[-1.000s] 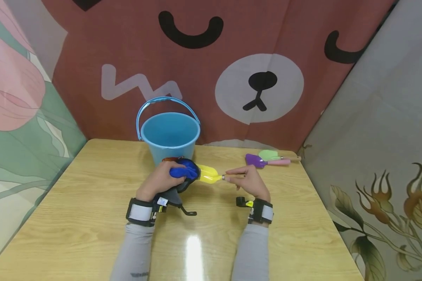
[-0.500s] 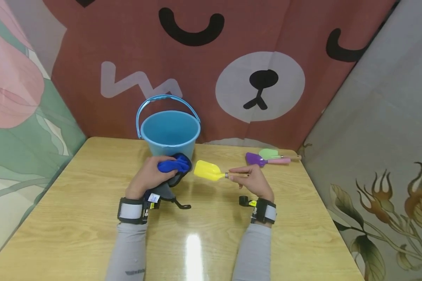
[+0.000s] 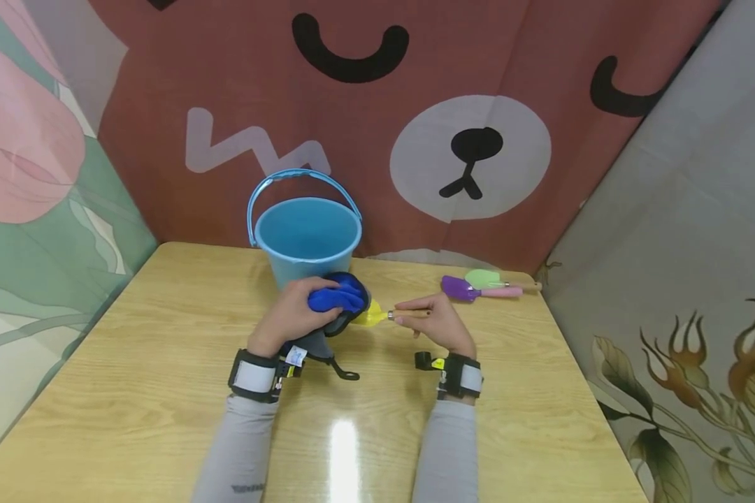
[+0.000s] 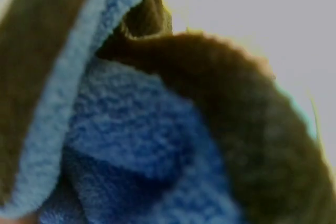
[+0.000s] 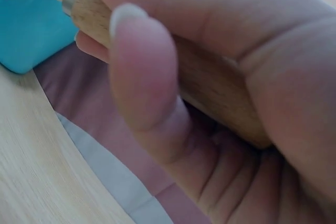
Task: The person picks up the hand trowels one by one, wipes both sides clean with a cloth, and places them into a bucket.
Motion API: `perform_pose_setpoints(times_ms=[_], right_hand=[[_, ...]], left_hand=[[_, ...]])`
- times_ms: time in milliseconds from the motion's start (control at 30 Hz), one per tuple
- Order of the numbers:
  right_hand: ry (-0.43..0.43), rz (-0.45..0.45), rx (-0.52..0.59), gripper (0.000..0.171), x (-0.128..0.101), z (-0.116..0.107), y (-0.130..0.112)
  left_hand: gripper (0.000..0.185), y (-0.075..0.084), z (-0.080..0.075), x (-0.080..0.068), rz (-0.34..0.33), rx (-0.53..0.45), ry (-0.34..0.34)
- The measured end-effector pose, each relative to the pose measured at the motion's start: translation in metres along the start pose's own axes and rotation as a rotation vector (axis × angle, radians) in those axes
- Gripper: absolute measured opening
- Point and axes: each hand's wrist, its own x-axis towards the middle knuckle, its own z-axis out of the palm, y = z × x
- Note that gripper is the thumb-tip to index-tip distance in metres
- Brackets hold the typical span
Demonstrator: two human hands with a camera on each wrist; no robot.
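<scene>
Grey long sleeves; black wrist straps with white panels, bare hands.

Half a second ago the blue cloth in the left hand sat apart from the yellow trowel. Now that hand has shifted toward 3 o'clock, and the cloth covers most of the blade held by the right hand.
</scene>
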Motion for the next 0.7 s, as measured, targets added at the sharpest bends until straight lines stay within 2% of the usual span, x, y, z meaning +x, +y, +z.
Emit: perform_pose_setpoints(times_ms=[167, 367, 533, 700], right_hand=[[-0.003, -0.027, 0.015, 0.034, 0.002, 0.005, -0.005], [-0.004, -0.022, -0.020, 0.032, 0.003, 0.004, -0.007], [0.010, -0.016, -0.034, 0.026, 0.002, 0.002, -0.013], [0.008, 0.012, -0.032, 0.029, 0.001, 0.003, -0.014]], left_hand=[[0.050, 0.005, 0.006, 0.002, 0.001, 0.028, -0.047], [0.065, 0.011, 0.013, 0.003, -0.042, 0.059, -0.119], [0.059, 0.014, 0.019, 0.006, -0.027, 0.135, -0.120], [0.054, 0.013, 0.024, 0.006, 0.003, 0.194, -0.095]])
